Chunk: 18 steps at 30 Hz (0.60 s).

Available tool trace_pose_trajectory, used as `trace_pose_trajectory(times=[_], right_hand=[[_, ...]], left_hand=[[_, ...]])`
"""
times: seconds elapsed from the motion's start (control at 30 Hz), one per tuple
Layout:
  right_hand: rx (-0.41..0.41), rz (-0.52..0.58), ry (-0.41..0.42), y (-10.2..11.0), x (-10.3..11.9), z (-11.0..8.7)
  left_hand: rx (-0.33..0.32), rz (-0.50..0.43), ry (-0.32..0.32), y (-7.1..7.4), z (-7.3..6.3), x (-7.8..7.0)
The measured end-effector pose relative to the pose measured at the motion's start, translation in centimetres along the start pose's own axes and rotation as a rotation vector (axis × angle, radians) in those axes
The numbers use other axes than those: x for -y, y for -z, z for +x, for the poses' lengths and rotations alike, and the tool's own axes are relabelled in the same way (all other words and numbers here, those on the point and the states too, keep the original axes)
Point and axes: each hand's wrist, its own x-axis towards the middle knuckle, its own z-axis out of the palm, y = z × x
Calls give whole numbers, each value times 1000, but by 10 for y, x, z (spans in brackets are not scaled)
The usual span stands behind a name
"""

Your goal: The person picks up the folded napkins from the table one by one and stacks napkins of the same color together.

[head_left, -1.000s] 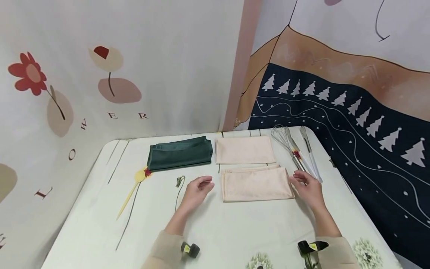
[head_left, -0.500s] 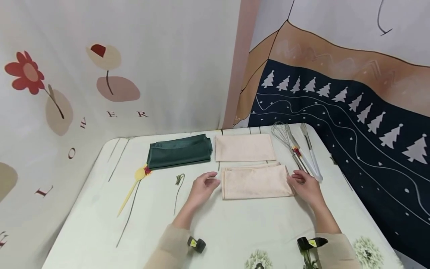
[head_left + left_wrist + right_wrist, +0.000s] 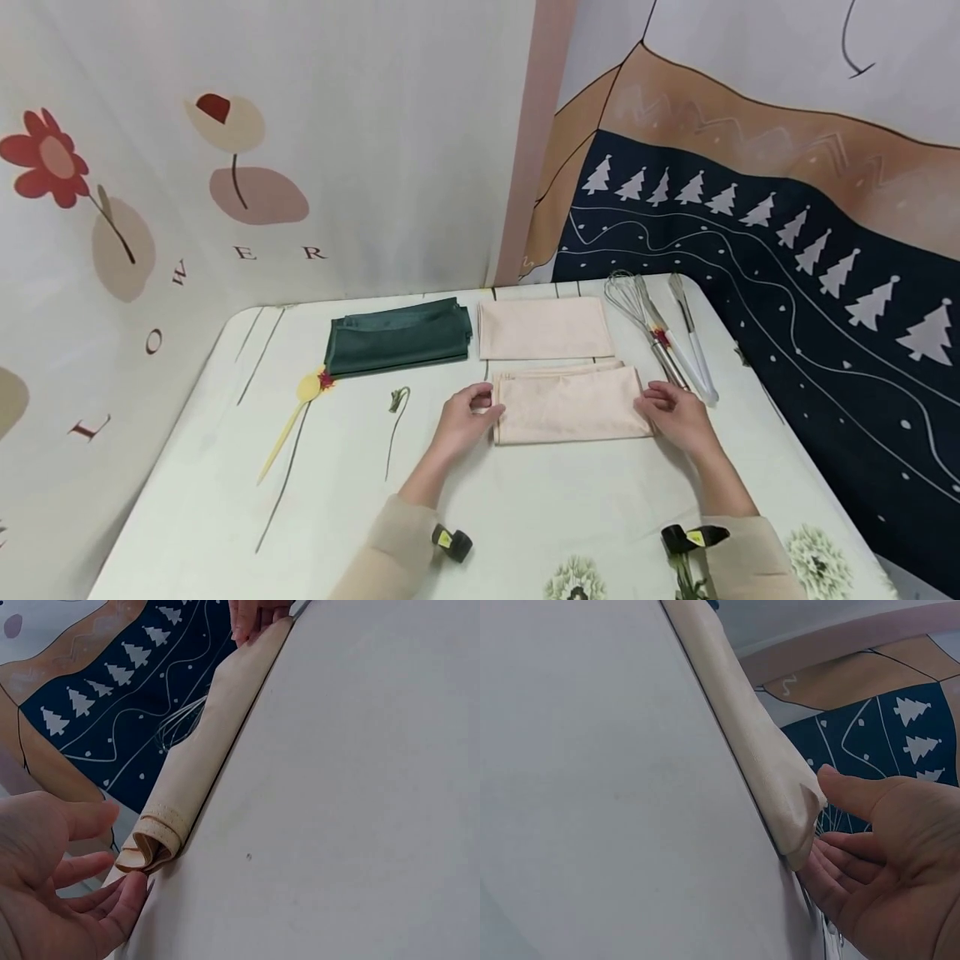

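A folded pale pink cloth [image 3: 570, 404] lies on the table in front of me, between my two hands. My left hand [image 3: 462, 421] is at its left end; in the left wrist view the fingertips [image 3: 133, 883] touch the lower part of that end, and the thumb stays apart from it. At the right end is my right hand [image 3: 677, 418]. The right wrist view shows its thumb at the cloth's upper corner and its loosely bent fingers [image 3: 840, 874] against the lower edge. Behind lies a second folded pink cloth [image 3: 546, 328], with a folded dark green cloth [image 3: 399, 337] to its left.
A whisk [image 3: 632, 304] and two other white-handled utensils [image 3: 697, 346] lie at the right back, close to my right hand. A yellow spoon [image 3: 288, 422] lies to the left. The printed table cover [image 3: 555, 500] runs back to the curtains [image 3: 375, 167].
My left hand has moved right, from beside the front pink cloth to its left end. My right hand has shifted slightly left over the cloth's right end. The cloths stay where they were.
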Motion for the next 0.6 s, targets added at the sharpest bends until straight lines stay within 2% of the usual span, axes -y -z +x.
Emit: trace_pose_trajectory(times=[0.2,0.33,0.43,0.6], right_hand=[[75,-14,-17,0,-1,4],[138,-13,-13,-3,-2,7],[152,-31,7,-4,-2,9],[154,-36,25,-4,-1,7]], left_hand=[[-9,22,73,-4,3,-4],[30,0,108,-6,5,-5],[65,9,93,-8,6,-7],[72,43,23,-12,4,-8]])
